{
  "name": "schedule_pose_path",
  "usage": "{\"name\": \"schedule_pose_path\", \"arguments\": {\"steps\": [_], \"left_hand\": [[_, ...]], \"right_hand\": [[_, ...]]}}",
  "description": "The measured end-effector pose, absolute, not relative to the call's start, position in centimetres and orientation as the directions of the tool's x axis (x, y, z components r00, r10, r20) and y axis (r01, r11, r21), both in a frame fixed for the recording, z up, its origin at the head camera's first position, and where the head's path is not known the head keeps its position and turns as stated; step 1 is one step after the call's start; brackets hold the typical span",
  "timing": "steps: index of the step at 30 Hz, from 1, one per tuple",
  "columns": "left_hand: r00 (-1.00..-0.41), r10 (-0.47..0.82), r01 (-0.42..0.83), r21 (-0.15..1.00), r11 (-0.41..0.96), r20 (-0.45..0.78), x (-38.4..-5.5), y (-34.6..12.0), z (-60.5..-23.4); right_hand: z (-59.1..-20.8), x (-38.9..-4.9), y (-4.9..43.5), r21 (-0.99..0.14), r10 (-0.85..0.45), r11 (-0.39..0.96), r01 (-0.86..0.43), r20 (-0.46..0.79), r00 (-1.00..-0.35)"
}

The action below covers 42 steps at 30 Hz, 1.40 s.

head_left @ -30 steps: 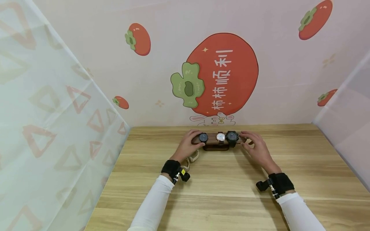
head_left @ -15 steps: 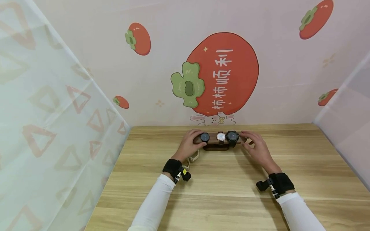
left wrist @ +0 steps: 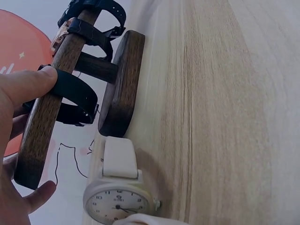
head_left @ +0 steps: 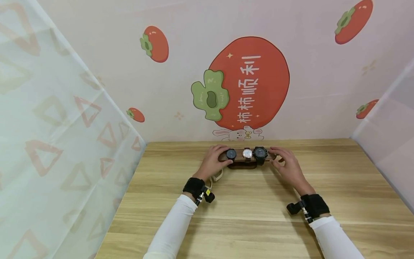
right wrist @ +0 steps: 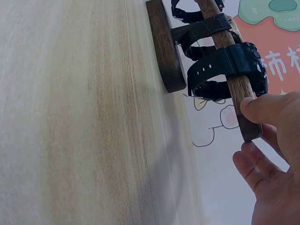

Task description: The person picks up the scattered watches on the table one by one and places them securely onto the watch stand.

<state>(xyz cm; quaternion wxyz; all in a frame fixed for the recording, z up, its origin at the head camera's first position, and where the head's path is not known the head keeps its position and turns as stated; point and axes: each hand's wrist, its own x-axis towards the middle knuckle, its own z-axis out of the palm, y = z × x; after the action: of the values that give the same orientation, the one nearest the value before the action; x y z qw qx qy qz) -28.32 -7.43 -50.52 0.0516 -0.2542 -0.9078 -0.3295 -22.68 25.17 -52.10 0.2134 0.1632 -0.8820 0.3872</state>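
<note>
A dark wooden watch stand (head_left: pixel 239 155) with a raised bar over a base (left wrist: pixel 125 79) stands near the table's back edge. My left hand (head_left: pixel 211 164) pinches the leftmost black watch (head_left: pixel 231 154) on that bar, thumb on its strap and fingers behind. A white-faced watch (head_left: pixel 247 153) and a bulky black watch (head_left: pixel 260 153) hang farther right on the bar. My right hand (head_left: pixel 288 168) grips the bar's right end, with the thumb on its near side in the right wrist view. A cream watch (left wrist: pixel 119 204) lies on the table below my left hand.
The pale wooden table (head_left: pixel 245 216) stretches toward me. Right behind the stand rises a wall (head_left: pixel 310 118) printed with persimmons, and a patterned side panel (head_left: pixel 81 151) borders the table on the left.
My left hand has slid slightly right along the bar, and the leftmost black watch has shifted right with it, nearer the white-faced one. The right hand and the stand stay in place.
</note>
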Motion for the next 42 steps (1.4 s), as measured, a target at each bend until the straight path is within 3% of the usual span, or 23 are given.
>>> {"name": "schedule_pose_path", "arguments": {"steps": [42], "left_hand": [[-0.853, 0.466, 0.52, 0.435, 0.735, 0.232, -28.1, -5.6, -49.3]], "right_hand": [[-52.5, -23.0, 25.6, -0.62, -0.127, 0.641, -0.452, 0.495, -0.859]]}}
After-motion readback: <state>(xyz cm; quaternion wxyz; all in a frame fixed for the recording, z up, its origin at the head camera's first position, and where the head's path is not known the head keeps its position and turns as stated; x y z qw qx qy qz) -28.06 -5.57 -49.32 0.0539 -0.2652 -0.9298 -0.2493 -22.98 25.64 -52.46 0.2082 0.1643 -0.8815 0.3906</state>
